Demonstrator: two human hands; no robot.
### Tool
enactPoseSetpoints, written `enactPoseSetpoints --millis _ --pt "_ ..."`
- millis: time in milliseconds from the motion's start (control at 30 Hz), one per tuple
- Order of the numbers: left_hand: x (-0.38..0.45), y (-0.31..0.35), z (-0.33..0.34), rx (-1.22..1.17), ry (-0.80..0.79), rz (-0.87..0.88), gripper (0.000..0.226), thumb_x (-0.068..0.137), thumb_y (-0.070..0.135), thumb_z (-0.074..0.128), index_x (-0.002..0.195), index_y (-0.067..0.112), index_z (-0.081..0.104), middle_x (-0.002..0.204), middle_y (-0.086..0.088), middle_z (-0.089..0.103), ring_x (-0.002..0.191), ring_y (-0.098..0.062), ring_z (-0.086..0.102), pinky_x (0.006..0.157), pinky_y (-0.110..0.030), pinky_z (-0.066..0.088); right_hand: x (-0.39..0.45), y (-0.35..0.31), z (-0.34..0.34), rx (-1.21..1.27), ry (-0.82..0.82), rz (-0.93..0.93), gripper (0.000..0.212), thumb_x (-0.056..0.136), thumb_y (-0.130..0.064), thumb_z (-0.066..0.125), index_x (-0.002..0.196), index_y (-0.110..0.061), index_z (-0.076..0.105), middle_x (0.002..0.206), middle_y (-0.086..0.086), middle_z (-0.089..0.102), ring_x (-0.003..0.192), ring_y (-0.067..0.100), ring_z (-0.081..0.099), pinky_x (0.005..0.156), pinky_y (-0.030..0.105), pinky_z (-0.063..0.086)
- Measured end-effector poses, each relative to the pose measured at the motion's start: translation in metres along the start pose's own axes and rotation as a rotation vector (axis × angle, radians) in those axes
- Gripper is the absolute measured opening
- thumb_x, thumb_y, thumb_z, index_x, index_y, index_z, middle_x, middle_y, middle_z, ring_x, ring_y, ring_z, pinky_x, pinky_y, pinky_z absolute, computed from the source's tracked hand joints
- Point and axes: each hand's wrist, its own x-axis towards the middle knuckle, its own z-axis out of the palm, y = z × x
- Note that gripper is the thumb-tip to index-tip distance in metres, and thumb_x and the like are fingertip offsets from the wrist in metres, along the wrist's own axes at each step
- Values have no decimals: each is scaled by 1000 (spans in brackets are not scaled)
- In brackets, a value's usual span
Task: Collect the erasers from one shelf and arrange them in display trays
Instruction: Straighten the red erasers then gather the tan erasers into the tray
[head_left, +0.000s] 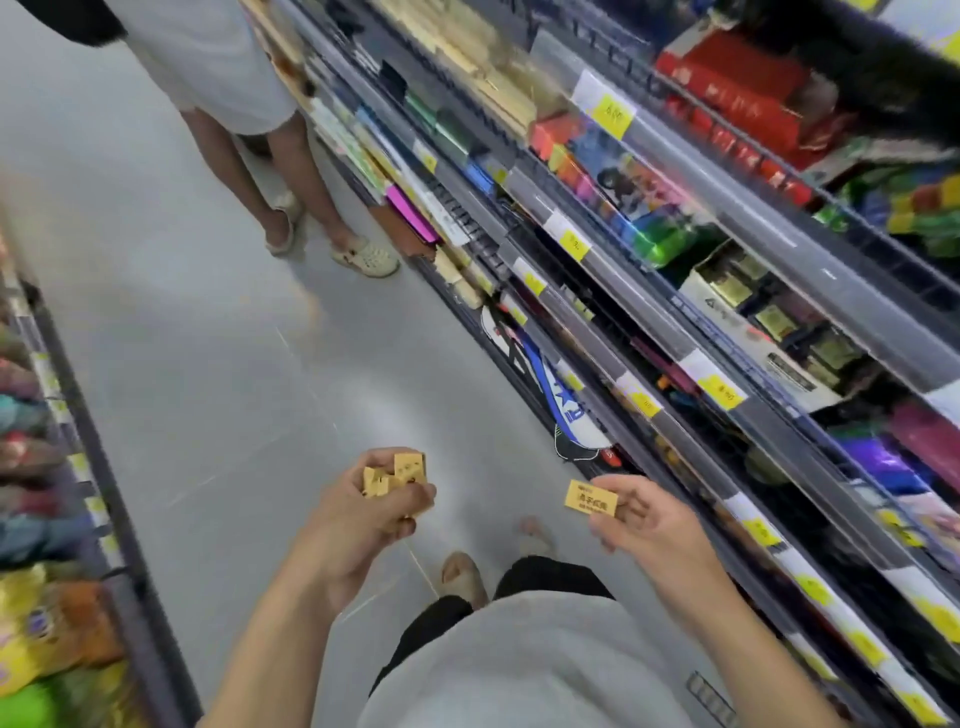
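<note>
The left hand (363, 525) has its fingers closed around a loose clutch of small yellow erasers (395, 473); the right hand (641, 522) pinches one boxed eraser (591, 498) by its end. They are probably light, stiff blocks, best gripped across their flat faces, though blur hides detail.

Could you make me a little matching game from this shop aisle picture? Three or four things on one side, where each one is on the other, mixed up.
Things:
1. bunch of yellow erasers
2. single yellow eraser
3. yellow price tags
4. other person's sandals

Places:
A. along the front edges of the shelves on the right
B. on the grey floor, further up the aisle
C. gripped in the left hand
D. pinched in the fingers of the right hand

Pairs: 1-C, 2-D, 3-A, 4-B
</note>
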Motion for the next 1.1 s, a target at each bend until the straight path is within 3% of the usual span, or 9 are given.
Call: enactPoseSetpoints --millis 133,300,633,733,900,1100 --pt "27 31 -7 -13 12 11 42 48 24 91 88 33 79 78 4 69 67 -11 65 59 -23 55 41 -16 13 -29 -25 8 35 85 12 69 108 -13 69 100 7 76 82 14 67 64 32 51" --pt "67 67 -10 -29 74 -8 56 48 23 90 102 22 76 77 3 67 64 -12 63 60 -22 55 110 -51 31 -46 -61 7 33 84 9 71 106 -15 70 96 4 76 78 12 67 62 26 54" --pt "138 164 -5 -61 126 65 41 56 19 90 94 30 79 77 5 68 66 -9 64 62 -20 57 230 -165 62 -89 -207 -108 36 85 1 74 109 -25 70 108 0 75 105 18 70 81 32 60" --pt "158 210 9 -34 68 134 39 51 22 92 86 36 79 78 5 70 68 -8 67 61 -21 57 245 -201 66 -72 -187 -216 34 81 -14 78 107 -35 71 112 -1 75 107 15 70 87 26 57" --pt "191 301 49 54 -130 261 45 49 22 92 90 34 79 78 5 69 67 -9 63 58 -23 54 255 -257 68 -23 -81 -352 35 76 -25 77 108 -35 70 111 -2 75 106 16 70 86 20 54" --pt "207 401 106 174 -473 399 48 53 21 92 98 28 78 81 -4 68 59 -14 59 49 -21 48 244 -315 65 37 129 -479 33 80 -9 76 106 -27 70 107 3 75 98 18 70 78 22 53"
